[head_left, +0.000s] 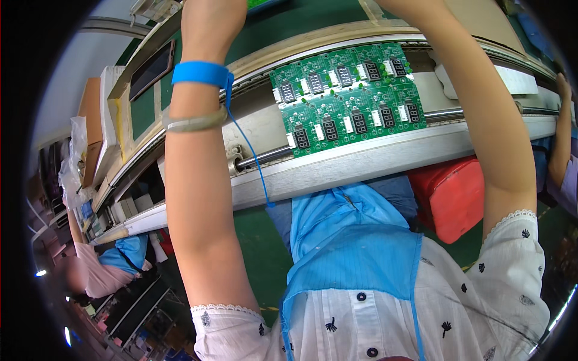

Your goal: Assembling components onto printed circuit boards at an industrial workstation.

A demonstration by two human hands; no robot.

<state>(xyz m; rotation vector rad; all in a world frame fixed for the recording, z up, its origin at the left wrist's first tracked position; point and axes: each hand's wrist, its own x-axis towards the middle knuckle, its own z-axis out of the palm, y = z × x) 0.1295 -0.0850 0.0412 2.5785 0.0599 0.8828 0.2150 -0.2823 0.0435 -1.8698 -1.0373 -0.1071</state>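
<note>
A dark green surface (pixel 295 24) edged with pale wooden strips spreads across the top of the view. On the person's side of it runs a long silver metal rail (pixel 373 159), curved by the lens, with a glossy red padded block (pixel 448 198) below its right part.

Above the rail lies a rectangular green circuit-board panel (pixel 349 99), between the two bare forearms and nearer the body than either hand. Its long axis runs left to right, tilted so that the right end lies farther from the person. The right forearm (pixel 484 102) passes just beside that right end; the left forearm (pixel 198 180) stands a little farther off the opposite end, so the right arm is the nearer.

The left hand (pixel 214 21) is cut off at the upper edge with its fingers out of sight, so I cannot tell whether its grip is apart, together or clamped on something. The right hand is beyond the same edge, its grip equally unknown.

Just right of the left hand, a blue-edged tray (pixel 265 7) holds something bright green, too cropped to identify. A bright blue wrist strap (pixel 201 73) circles the left wrist. Smallest are the panel's black digit displays (pixel 359 123), in two rows of five, with white connectors (pixel 347 124) beside them.
</note>
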